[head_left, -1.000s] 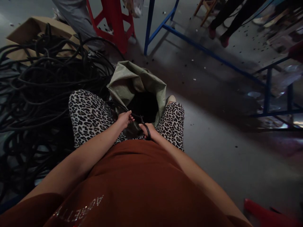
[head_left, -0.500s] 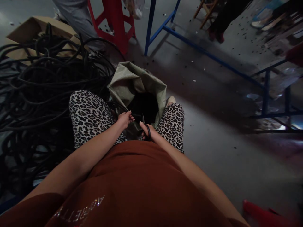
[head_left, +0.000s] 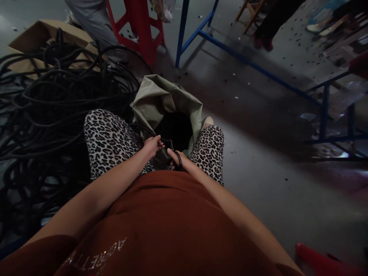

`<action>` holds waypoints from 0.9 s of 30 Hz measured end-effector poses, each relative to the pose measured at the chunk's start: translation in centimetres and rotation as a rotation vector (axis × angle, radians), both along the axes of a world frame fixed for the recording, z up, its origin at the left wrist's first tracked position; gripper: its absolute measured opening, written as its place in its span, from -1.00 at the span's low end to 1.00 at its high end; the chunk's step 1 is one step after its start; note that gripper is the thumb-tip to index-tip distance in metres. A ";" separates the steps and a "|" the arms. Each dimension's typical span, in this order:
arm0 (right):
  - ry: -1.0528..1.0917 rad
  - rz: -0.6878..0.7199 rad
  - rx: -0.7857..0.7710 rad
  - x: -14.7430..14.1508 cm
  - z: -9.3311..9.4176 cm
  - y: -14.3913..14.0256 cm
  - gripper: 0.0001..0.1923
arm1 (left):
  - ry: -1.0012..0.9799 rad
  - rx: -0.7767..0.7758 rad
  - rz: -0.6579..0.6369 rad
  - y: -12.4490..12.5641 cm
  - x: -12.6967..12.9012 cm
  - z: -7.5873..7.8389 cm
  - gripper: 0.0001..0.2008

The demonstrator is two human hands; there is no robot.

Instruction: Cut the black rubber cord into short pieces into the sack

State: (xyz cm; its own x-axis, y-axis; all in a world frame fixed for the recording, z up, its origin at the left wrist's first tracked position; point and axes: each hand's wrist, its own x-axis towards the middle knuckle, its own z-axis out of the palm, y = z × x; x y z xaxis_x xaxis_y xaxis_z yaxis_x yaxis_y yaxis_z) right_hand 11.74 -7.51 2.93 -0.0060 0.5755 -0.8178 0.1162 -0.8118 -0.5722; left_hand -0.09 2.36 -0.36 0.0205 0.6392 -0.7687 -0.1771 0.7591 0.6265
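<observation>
Scissors (head_left: 176, 156) sat in the right hand (head_left: 179, 160), whose fingers were curled through the black handle loop, blades pointing away from me toward the dark mouth of the sack (head_left: 161, 101). I saw the left hand (head_left: 151, 145) just beside it, pinching a thin black cable (head_left: 143, 128) that ran off to its left into the big tangle of black hoses (head_left: 51, 99) on the floor. Both hands hovered low between the leopard-print knees (head_left: 107, 140), right over the sack's near edge. Farther beyond the hands stood a red stool (head_left: 140, 27) and a blue frame (head_left: 230, 50); another person's feet (head_left: 263, 43) showed past it.
</observation>
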 end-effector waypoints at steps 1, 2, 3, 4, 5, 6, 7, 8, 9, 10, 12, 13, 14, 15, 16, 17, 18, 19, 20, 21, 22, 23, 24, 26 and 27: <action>-0.002 0.005 0.006 0.0 -0.2 0.0 -0.36 | 0.003 0.000 -0.006 -0.1 0.0 0.1 -0.86; -0.005 0.012 0.012 0.0 -0.3 0.0 -0.35 | 0.007 0.000 -0.013 -0.1 0.0 0.1 -0.86; -0.007 0.019 0.019 0.0 -0.5 0.0 -0.34 | 0.009 0.000 -0.020 -0.2 0.0 0.2 -0.85; -0.008 0.026 0.027 0.0 -0.7 0.0 -0.34 | 0.009 0.000 -0.024 -0.2 0.0 0.2 -0.85; -0.010 0.031 0.035 0.0 -0.8 0.1 -0.33 | 0.010 -0.002 -0.027 -0.2 0.0 0.2 -0.84; -0.013 0.038 0.043 0.0 -1.0 0.1 -0.33 | 0.012 -0.003 -0.028 -0.3 0.0 0.2 -0.84; -0.019 0.048 0.044 0.0 -1.1 0.1 -0.33 | 0.015 -0.004 -0.029 -0.3 0.0 0.2 -0.83; -0.026 0.055 0.047 0.0 -1.1 0.2 -0.34 | 0.018 -0.005 -0.031 -0.3 0.0 0.2 -0.83; -0.035 0.059 0.050 0.0 -1.1 0.2 -0.34 | 0.021 -0.004 -0.035 -0.3 0.0 0.1 -0.83; -0.041 0.062 0.052 0.0 -1.0 0.3 -0.35 | 0.024 -0.003 -0.040 -0.3 0.0 0.1 -0.84; -0.051 0.059 0.052 0.0 -0.7 0.3 -0.36 | 0.029 0.000 -0.056 -0.3 0.0 0.1 -0.84; -0.058 0.055 0.050 0.0 -0.6 0.4 -0.37 | 0.033 0.001 -0.063 -0.3 0.0 0.1 -0.85; -0.066 0.052 0.049 0.0 -0.5 0.4 -0.38 | 0.038 0.002 -0.068 -0.3 0.0 0.1 -0.85; -0.072 0.048 0.047 0.0 -0.4 0.4 -0.40 | 0.041 0.002 -0.069 -0.3 0.0 0.2 -0.84; -0.079 0.039 0.050 0.0 -0.4 0.3 -0.42 | 0.043 0.001 -0.069 -0.3 0.0 0.2 -0.84; -0.083 0.025 0.055 0.0 -0.4 0.3 -0.44 | 0.040 -0.003 -0.066 -0.3 0.0 0.2 -0.84; -0.081 0.011 0.061 0.0 -0.4 0.3 -0.46 | 0.034 -0.008 -0.061 -0.3 0.0 0.2 -0.84; -0.078 -0.004 0.064 0.0 -0.5 0.2 -0.48 | 0.026 -0.017 -0.056 -0.3 -0.1 0.2 -0.84; -0.074 -0.017 0.067 0.0 -0.5 0.2 -0.50 | 0.019 -0.030 -0.052 -0.2 -0.1 0.2 -0.84; -0.071 -0.026 0.069 0.0 -0.5 0.2 -0.52 | 0.013 -0.042 -0.049 -0.2 -0.2 0.1 -0.84; -0.067 -0.029 0.075 -0.1 -0.4 0.2 -0.54 | 0.009 -0.052 -0.047 -0.1 -0.2 0.1 -0.84; -0.067 -0.031 0.081 -0.1 -0.4 0.2 -0.56 | 0.005 -0.058 -0.046 -0.1 -0.3 0.0 -0.84; -0.073 -0.032 0.088 -0.1 -0.2 0.2 -0.58 | 0.003 -0.059 -0.042 0.0 -0.3 -0.1 -0.83; -0.090 -0.028 0.092 -0.1 0.0 0.1 -0.61 | -0.001 -0.058 -0.028 0.2 -0.4 -0.1 -0.83; -0.101 -0.025 0.087 -0.1 0.0 0.2 -0.62 | -0.005 -0.059 -0.019 0.4 -0.5 -0.1 -0.83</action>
